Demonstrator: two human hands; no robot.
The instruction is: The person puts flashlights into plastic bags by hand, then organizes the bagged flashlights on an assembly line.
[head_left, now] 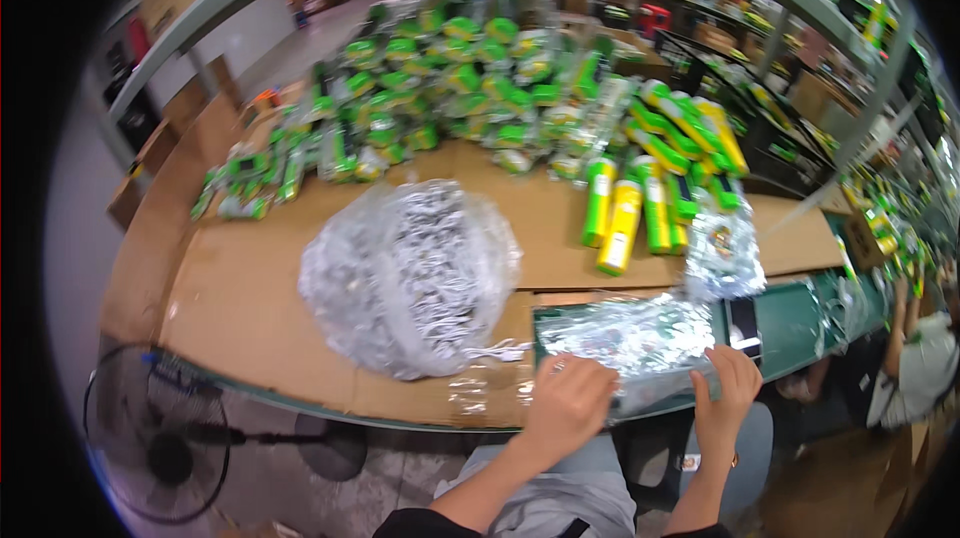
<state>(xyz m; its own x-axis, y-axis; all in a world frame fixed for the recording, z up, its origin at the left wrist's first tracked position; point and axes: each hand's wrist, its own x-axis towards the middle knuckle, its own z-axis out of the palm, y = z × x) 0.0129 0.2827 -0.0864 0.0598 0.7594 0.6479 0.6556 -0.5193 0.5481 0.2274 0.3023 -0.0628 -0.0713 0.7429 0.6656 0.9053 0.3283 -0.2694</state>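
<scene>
A stack of clear, shiny plastic bags (640,333) lies on the green tabletop right in front of me. My left hand (570,403) is closed at the near left edge of the stack, its fingers curled on a clear plastic bag (650,390). At the right end of that same bag, my right hand (728,388) pinches it between thumb and fingers. To the left sits a large open translucent sack (345,283) full of bundled white cables (440,263). One white cable end (500,350) trails out beside my left hand.
Loose green-and-yellow tube-shaped items (622,223) lie beyond the bags. Behind is a big heap of similar plastic-wrapped pieces (450,78). Cardboard (240,288) covers the table's left part. A black fan (170,453) stands at lower left; another person (915,368) is at far right.
</scene>
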